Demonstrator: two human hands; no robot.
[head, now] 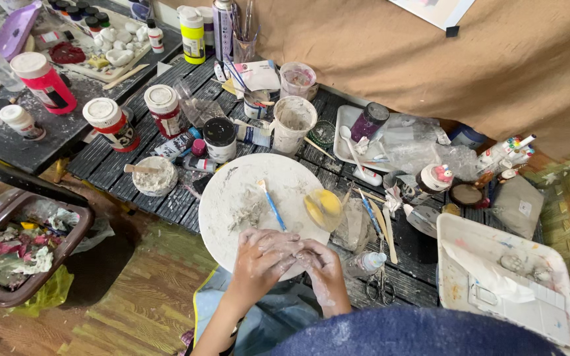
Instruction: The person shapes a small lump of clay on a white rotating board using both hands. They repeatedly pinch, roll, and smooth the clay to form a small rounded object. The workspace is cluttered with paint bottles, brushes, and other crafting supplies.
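Clay-shaping step, by look. Left hand [262,254] and right hand [321,264] cupped together over small grey clay lump [301,254], fingers curled shut on it, above round white board [232,198]. Blue-handled modelling tool [272,206] near; next move probably needs one hand freed.

Looks like home art corner, maybe craft room. Low dark slat table [133,165] packed with paint jars: pink one [43,82], red ones [111,123], yellow bottle [192,34]. Cup of brushes [244,39] at back. Round white board [245,198] smeared with grey clay. Messy paint tray [496,277] at right. Brown bin [14,250] full of scraps on wood floor [146,296]. Brown cloth [377,46] hangs behind, hard to tell what it covers.
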